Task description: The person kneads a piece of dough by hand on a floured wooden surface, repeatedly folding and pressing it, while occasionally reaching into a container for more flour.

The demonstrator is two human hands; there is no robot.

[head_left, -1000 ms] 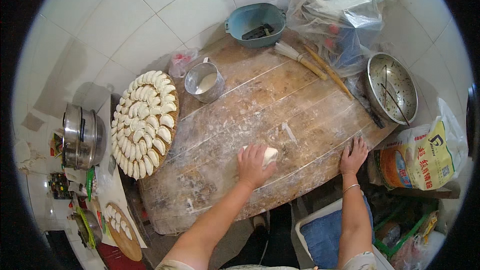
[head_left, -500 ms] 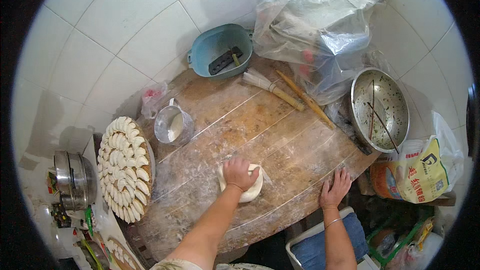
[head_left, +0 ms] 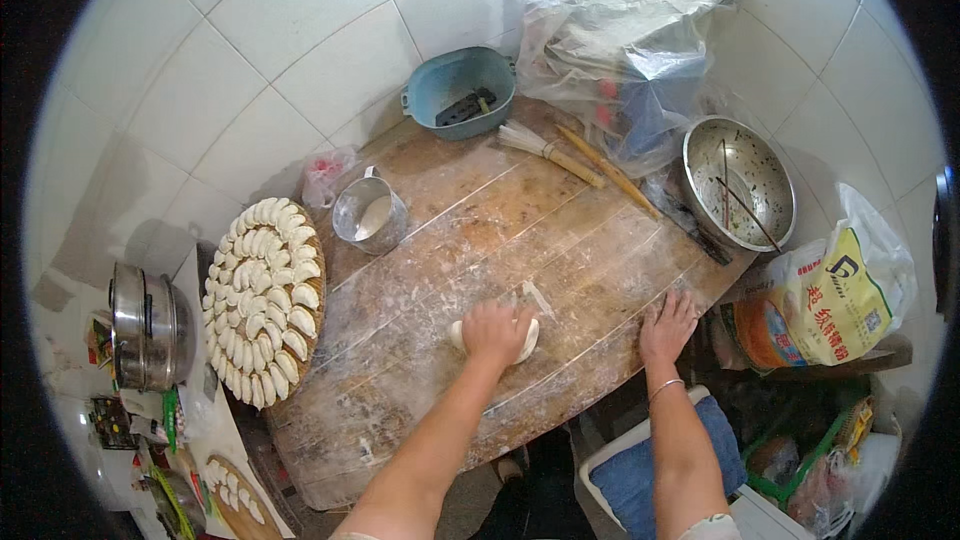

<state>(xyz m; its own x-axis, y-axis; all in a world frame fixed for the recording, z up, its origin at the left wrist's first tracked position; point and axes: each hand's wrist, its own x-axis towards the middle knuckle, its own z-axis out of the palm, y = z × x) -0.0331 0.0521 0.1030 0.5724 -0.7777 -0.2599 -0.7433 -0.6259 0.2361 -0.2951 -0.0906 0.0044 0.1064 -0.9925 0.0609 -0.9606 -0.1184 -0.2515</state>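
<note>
Near the middle of the floured wooden table (head_left: 420, 380), my left hand (head_left: 490, 328) presses down on a lump of white dough (head_left: 529, 342). Its fingers curl over the dough, which shows only as pale edges on both sides of the hand. A small whitish streak marks the board just beyond. My right hand (head_left: 667, 326) rests flat with fingers extended on the table's right edge and holds nothing.
At left is a round tray of dumplings (head_left: 262, 305), with a metal cup of flour (head_left: 368, 212) beyond it. A blue-green basin (head_left: 458, 90), brush (head_left: 552, 155) and rolling pin (head_left: 612, 175) lie behind. On the right stand a steel bowl with chopsticks (head_left: 740, 185) and a flour bag (head_left: 815, 305).
My left hand has shifted over the dough and now covers more of it; the dough shows less around the hand. My right hand stays at the table edge. The view has shifted slightly.
</note>
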